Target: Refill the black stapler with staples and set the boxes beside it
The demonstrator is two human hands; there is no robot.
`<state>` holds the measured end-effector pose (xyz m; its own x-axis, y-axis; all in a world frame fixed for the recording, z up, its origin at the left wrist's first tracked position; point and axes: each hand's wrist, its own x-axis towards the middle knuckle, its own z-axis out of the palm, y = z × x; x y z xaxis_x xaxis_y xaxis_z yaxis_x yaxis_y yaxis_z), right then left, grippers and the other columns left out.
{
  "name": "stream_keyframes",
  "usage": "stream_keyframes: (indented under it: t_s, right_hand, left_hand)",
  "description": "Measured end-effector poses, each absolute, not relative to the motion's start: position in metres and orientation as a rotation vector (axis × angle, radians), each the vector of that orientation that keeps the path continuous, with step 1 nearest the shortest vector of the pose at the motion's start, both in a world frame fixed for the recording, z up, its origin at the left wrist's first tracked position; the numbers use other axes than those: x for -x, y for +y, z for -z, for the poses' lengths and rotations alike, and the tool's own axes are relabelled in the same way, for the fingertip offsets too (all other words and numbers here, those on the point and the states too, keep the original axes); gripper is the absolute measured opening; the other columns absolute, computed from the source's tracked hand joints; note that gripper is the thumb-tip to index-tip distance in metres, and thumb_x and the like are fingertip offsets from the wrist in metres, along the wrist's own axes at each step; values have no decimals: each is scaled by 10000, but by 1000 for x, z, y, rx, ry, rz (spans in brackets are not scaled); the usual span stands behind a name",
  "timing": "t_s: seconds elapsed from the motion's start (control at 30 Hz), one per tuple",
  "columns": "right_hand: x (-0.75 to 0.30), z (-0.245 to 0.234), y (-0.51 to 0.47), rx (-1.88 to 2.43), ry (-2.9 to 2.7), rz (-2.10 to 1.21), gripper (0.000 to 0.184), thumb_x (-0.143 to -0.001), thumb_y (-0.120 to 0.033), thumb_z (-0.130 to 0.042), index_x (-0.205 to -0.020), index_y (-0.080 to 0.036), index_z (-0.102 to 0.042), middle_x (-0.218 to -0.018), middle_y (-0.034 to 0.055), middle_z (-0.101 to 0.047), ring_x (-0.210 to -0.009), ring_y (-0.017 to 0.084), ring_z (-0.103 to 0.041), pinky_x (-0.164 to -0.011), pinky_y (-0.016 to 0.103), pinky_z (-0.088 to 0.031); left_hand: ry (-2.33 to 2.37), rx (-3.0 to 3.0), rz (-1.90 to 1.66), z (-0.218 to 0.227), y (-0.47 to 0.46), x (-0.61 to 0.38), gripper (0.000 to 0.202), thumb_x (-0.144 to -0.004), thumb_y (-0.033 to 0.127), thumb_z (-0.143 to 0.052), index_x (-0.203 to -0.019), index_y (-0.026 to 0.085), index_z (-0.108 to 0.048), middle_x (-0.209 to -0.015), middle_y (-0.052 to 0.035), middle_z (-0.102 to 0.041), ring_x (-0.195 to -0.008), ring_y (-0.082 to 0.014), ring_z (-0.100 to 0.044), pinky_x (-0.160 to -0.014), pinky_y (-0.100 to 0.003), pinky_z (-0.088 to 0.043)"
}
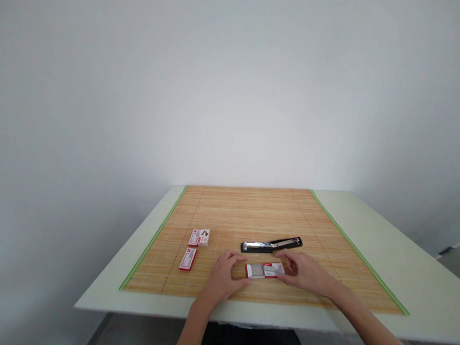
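I have the slid-open small box (265, 270) near the counter's (379, 230) near edge, roughly midway between the near corners. Its pale, open section (256, 271) faces the left edge and its red-and-white printed sleeve (273, 270) faces the right. I judge it thin card: very light, smooth enough to skid, stiff along its folds but easily crushed. I'd hold it by its end corners and long sides, with little squeeze, keeping pressure off the open section because that probably gives first.

My left hand (222, 273) is at the box's left end, thumb and forefinger spread to either side of it. My right hand (304, 270) is at the sleeve end, thumb by the nearer long side and the other fingers bent; I can't tell whether they pinch the card.

Just beyond, farther from the near edge, an opened stapler (264, 246) lies with its metal parts showing. I expect it to be much heavier and rigid. Toward the left edge sit a red-edged box (188, 259) and, farther back, a flat box (193, 238) beside a white box (204, 238), all on the bamboo mat (252, 213).
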<state>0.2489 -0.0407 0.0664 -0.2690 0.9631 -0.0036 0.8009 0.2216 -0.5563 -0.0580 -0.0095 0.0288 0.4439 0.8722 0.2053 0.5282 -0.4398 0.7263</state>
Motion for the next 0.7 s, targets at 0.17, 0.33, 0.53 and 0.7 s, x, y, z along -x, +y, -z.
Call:
stream_keyframes:
  t_s: [0.17, 0.33, 0.53, 0.7]
  right_hand:
    - [-257, -58, -41, 1543, -2177, -771, 285, -838, -351, -684, -1102, -247, -713, -783, -15, -664, -688, 161, -595, -628, 254, -398]
    - [-242, -54, -41, 1491, -2180, -768, 245, -850, -340, -683, -1076, -260, -734, -804, -10, -673, -708, 159, -589, -643, 253, -400]
    - [-230, -58, -41, 1588, -2141, -662, 379, -813, -406, -740, -1163, -264, -719, -759, -18, -649, -697, 169, -581, -655, 261, -389]
    - [-205, -67, -38, 1579, -2155, -608, 266, -859, -438, -715, -1077, -292, -762, -830, 4, -697, -765, 179, -611, -703, 269, -384]
  left_hand:
    - [1212, -2138, -724, -31, -6, 58, 340, -741, 416, -825, -1067, 358, -752, -1220, -12, -645, -1172, -284, -566, -1028, -413, -393]
    - [1217, -2167, -736, -29, -10, 38, 321, -760, 445, -816, -1065, 365, -758, -1163, -11, -666, -1145, -281, -574, -1014, -425, -384]
    - [1163, -2095, -784, -25, -4, 39, 339, -790, 460, -786, -1099, 331, -736, -1145, -14, -665, -1031, -245, -606, -933, -377, -441]
    - [1394, -2072, -946, -23, 25, 43, 427, -810, 452, -757, -1191, 277, -673, -1178, -47, -626, -1125, -259, -554, -1003, -403, -414]
